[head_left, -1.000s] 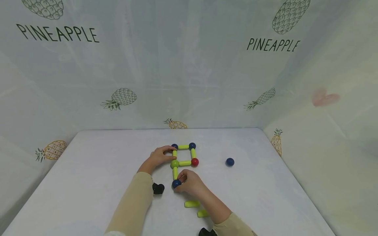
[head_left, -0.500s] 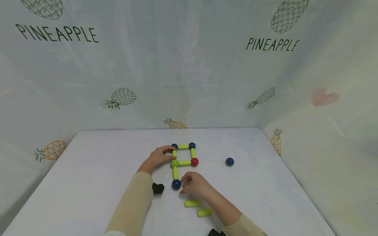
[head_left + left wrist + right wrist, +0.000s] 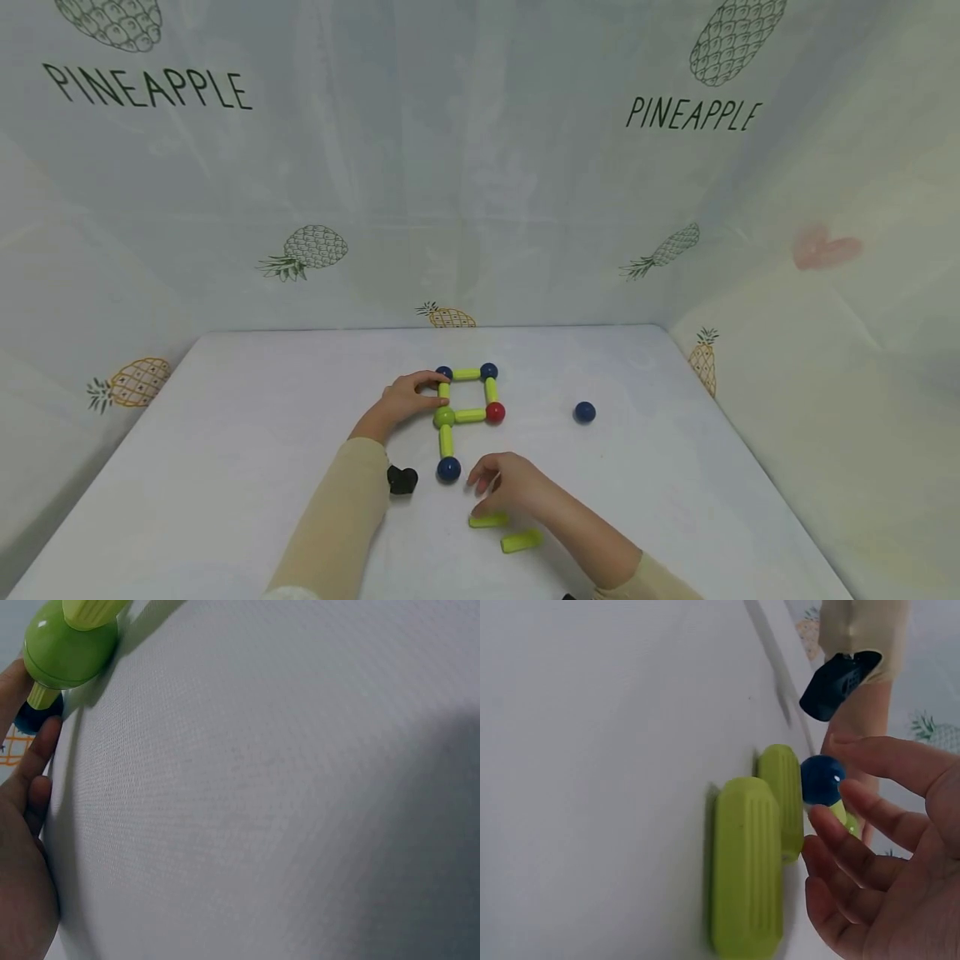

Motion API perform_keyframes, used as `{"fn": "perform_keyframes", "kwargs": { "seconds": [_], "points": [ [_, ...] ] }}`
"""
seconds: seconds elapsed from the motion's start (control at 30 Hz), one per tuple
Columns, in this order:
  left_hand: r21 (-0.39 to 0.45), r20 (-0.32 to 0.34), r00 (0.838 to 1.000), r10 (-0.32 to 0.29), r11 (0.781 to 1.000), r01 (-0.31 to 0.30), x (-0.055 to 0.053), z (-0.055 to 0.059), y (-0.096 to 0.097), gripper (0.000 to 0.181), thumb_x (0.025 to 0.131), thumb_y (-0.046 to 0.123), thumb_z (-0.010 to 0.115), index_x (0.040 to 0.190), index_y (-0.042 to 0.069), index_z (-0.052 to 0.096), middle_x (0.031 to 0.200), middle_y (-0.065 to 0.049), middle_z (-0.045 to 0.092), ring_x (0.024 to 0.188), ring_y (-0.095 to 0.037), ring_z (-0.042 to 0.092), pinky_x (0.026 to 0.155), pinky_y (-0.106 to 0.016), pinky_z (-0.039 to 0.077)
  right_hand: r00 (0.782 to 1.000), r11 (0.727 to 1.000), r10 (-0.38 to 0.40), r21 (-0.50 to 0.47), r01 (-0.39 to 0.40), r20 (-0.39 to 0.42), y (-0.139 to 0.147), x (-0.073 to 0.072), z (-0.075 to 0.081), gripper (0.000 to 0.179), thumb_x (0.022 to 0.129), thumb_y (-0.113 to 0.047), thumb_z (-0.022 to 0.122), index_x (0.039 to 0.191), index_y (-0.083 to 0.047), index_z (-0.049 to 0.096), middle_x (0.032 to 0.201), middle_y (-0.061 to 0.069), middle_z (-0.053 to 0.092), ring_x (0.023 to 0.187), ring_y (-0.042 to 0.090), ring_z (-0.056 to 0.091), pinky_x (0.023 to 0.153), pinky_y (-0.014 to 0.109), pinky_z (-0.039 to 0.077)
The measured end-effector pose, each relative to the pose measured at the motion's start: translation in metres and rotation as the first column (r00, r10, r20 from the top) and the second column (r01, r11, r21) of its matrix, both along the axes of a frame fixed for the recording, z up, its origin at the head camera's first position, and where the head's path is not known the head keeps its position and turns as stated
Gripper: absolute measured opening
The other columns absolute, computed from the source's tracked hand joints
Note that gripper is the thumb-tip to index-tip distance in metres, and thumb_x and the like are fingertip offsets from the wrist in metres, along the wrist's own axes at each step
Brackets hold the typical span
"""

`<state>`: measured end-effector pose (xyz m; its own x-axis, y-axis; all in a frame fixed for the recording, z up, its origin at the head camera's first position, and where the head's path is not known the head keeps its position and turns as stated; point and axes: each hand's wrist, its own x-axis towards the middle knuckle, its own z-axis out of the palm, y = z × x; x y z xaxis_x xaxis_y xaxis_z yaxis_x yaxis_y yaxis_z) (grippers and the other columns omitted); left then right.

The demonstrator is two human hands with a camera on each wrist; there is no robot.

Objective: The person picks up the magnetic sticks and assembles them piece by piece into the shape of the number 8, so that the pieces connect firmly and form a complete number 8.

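On the white table lies a figure of yellow-green rods and balls: a square with a tail. Its corners are two blue balls, a red ball and a green ball; another blue ball ends the tail. My left hand holds the square's left side, thumb and fingers around the rod between a blue ball and the green one. My right hand, fingers loosely bent and holding nothing, is above two loose rods, the nearer and the farther, thumb tip overlapping the farther one.
A single blue ball lies apart on the right of the table. A black wrist device shows at the left sleeve. Behind the table's far edge hangs a pineapple-print cloth.
My right hand has let go of the tail's blue ball and moved right and nearer, over the loose rods. The left hand keeps its place on the square.
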<state>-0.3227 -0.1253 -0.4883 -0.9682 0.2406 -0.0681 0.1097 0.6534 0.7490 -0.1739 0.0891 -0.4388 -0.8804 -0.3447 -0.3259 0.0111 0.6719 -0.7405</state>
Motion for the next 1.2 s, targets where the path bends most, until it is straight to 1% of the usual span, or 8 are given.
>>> {"fn": "perform_keyframes", "kwargs": {
  "seconds": [0.1, 0.27, 0.43, 0.6, 0.77, 0.93, 1.2],
  "points": [
    [-0.003, 0.002, 1.0, 0.001, 1.0, -0.001, 0.0, 0.0, 0.0, 0.037, 0.083, 0.032, 0.079, 0.118, 0.025, 0.069, 0.114, 0.003, 0.065, 0.122, -0.027, 0.05, 0.103, -0.056, 0.024, 1.0, 1.0, 0.009, 0.013, -0.009, 0.011, 0.003, 0.003, -0.003, 0.027, 0.071, -0.008, 0.086, 0.091, -0.015, 0.069, 0.081, 0.001, 0.06, 0.074, 0.02, 0.052, 0.064, 0.03, 0.043],
    [-0.012, 0.0, 1.0, 0.001, 1.0, -0.001, 0.001, 0.0, 0.0, 0.037, 0.083, 0.032, 0.079, 0.118, 0.026, 0.069, 0.113, 0.004, 0.065, 0.122, -0.027, 0.05, 0.103, -0.056, 0.024, 0.999, 0.999, 0.039, 0.025, -0.039, 0.007, 0.008, 0.006, -0.009, 0.028, 0.07, -0.007, 0.087, 0.089, -0.017, 0.069, 0.079, 0.001, 0.058, 0.072, 0.018, 0.05, 0.061, 0.027, 0.041],
    [-0.011, -0.001, 1.0, 0.002, 1.0, -0.002, 0.002, 0.001, 0.001, 0.037, 0.083, 0.031, 0.079, 0.118, 0.025, 0.069, 0.113, 0.003, 0.066, 0.12, -0.027, 0.051, 0.102, -0.056, 0.025, 0.998, 0.998, 0.05, 0.023, -0.051, 0.028, 0.012, 0.007, -0.012, 0.027, 0.07, -0.004, 0.085, 0.087, -0.017, 0.069, 0.078, 0.0, 0.057, 0.074, 0.017, 0.049, 0.062, 0.027, 0.04],
    [-0.006, 0.009, 1.0, 0.009, 1.0, -0.009, 0.0, -0.001, 0.001, 0.037, 0.083, 0.033, 0.079, 0.117, 0.027, 0.069, 0.113, 0.005, 0.065, 0.12, -0.026, 0.051, 0.102, -0.055, 0.024, 0.998, 0.998, 0.056, 0.03, -0.057, 0.024, 0.013, 0.008, -0.015, 0.027, 0.07, -0.001, 0.084, 0.085, -0.018, 0.069, 0.078, -0.001, 0.056, 0.075, 0.017, 0.049, 0.064, 0.028, 0.04],
    [0.0, 0.004, 1.0, 0.003, 1.0, -0.003, -0.002, -0.003, 0.0, 0.036, 0.082, 0.033, 0.079, 0.117, 0.027, 0.069, 0.112, 0.005, 0.065, 0.119, -0.026, 0.052, 0.1, -0.055, 0.025, 0.998, 0.998, 0.05, 0.041, -0.052, 0.028, 0.012, 0.008, -0.016, 0.026, 0.071, -0.001, 0.084, 0.083, -0.018, 0.069, 0.078, -0.001, 0.056, 0.075, 0.017, 0.049, 0.064, 0.029, 0.041],
    [0.004, -0.004, 1.0, -0.004, 1.0, 0.004, 0.0, -0.002, -0.001, 0.036, 0.082, 0.032, 0.079, 0.117, 0.027, 0.069, 0.112, 0.005, 0.066, 0.119, -0.026, 0.052, 0.099, -0.055, 0.026, 0.998, 0.998, 0.056, 0.034, -0.057, 0.028, 0.012, 0.008, -0.016, 0.024, 0.071, -0.001, 0.083, 0.082, -0.018, 0.069, 0.078, -0.001, 0.057, 0.074, 0.017, 0.049, 0.064, 0.03, 0.041],
    [-0.01, -0.001, 1.0, -0.004, 1.0, 0.004, 0.0, -0.001, 0.0, 0.037, 0.083, 0.034, 0.079, 0.117, 0.027, 0.069, 0.114, 0.004, 0.065, 0.121, -0.026, 0.051, 0.101, -0.055, 0.025, 0.999, 0.998, 0.046, 0.031, -0.046, 0.015, 0.014, 0.003, -0.012, 0.023, 0.073, -0.001, 0.082, 0.082, -0.018, 0.07, 0.08, 0.0, 0.058, 0.075, 0.019, 0.052, 0.066, 0.031, 0.046]
  ]
}}
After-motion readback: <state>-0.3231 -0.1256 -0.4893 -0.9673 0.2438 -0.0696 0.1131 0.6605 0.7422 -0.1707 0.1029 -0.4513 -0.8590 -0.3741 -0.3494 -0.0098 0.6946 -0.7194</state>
